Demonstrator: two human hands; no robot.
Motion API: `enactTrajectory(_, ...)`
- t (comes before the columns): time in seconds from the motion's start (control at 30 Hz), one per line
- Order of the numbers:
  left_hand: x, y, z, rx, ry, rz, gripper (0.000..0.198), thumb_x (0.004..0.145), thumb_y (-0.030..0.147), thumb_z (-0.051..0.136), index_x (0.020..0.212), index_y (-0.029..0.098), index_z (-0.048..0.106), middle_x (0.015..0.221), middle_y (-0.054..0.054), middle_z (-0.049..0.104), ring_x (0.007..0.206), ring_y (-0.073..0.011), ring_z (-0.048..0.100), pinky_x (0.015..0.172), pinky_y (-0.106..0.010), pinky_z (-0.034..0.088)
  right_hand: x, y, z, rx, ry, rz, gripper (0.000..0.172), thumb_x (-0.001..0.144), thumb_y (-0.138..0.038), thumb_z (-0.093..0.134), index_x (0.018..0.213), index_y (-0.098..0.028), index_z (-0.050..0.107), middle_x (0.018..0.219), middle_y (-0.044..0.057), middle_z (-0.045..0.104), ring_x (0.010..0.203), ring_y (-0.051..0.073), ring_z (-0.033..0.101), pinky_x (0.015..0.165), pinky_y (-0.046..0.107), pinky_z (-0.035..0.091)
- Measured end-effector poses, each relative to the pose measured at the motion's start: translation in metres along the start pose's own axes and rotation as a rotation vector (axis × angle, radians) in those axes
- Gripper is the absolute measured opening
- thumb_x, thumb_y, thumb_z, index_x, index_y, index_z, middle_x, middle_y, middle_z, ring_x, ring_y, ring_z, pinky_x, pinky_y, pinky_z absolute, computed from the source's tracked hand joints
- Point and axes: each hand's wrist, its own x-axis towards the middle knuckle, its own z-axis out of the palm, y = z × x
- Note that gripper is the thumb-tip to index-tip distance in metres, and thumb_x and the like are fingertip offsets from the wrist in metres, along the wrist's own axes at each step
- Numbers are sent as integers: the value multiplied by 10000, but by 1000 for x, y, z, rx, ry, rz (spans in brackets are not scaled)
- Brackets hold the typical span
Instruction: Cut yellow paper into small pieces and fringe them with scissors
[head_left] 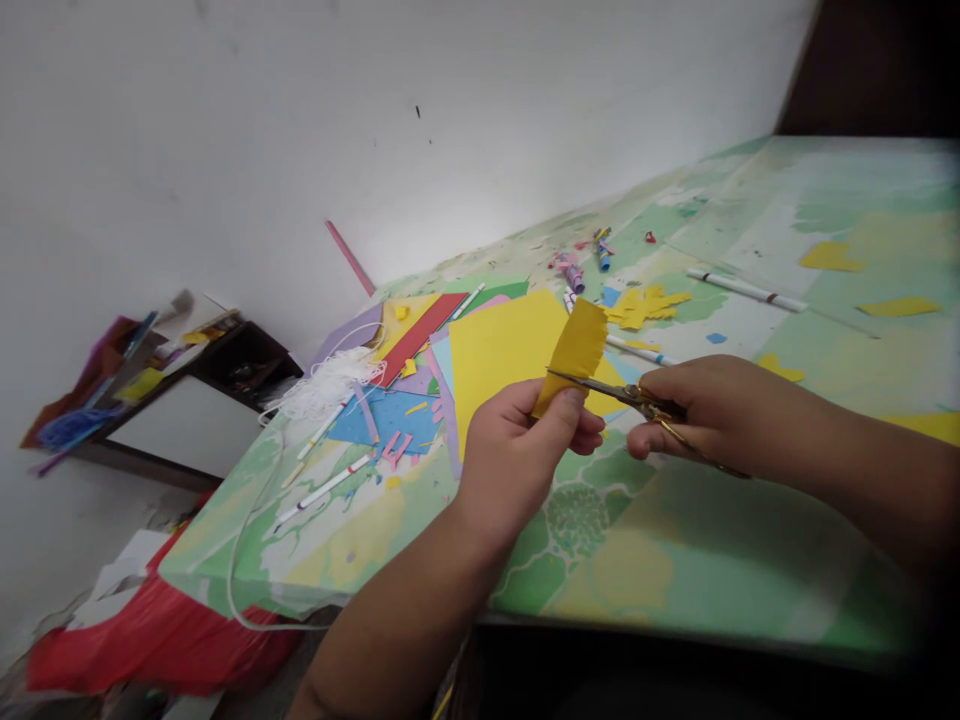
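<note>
Left hand pinches a yellow strip — thumb partly hiding it; right hand, at three o'clock, grips scissors — partly covered.

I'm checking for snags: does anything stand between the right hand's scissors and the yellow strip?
Nothing visible: the scissors lie across the yellow strip, which the left hand holds just below them.

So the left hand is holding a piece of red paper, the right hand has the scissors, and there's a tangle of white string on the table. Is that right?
Not quite: in the head view, the paper in the left hand is yellow, not red. The right hand does have the scissors, and the white string is on the table.
</note>
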Motion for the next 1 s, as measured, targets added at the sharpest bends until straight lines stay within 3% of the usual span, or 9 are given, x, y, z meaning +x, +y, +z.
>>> enactTrajectory(0.2, 1, 0, 0, -7, 30, 6, 179, 753, 314, 587, 677, 154, 610, 579, 4, 649, 493, -89, 590, 522, -219, 497, -3, 8, 6, 33, 33, -122, 414, 744, -601, 429, 608, -210, 423, 528, -5, 481, 482, 120, 390, 449, 238, 261)
enactTrajectory(0.37, 0, 0, 0, 0, 18, -1, 171, 750, 301, 592, 661, 155, 601, 579, 8, 649, 498, -88, 591, 525, -215, 496, -2, 13, 13, 59, 33, -168, 464, 743, -654, 394, 654, -204, 458, 570, 5, 518, 521, 131, 434, 486, 244, 294)
enactTrajectory(1.0, 0, -1, 1, 89, 29, 36, 203, 766, 306, 579, 624, 164, 610, 580, 6, 653, 509, -83, 594, 535, -203, 488, -1, 4, 10, 34, 68, -120, 503, 714, -675, 390, 534, -208, 425, 480, 1, 469, 447, 118, 387, 435, 236, 247)
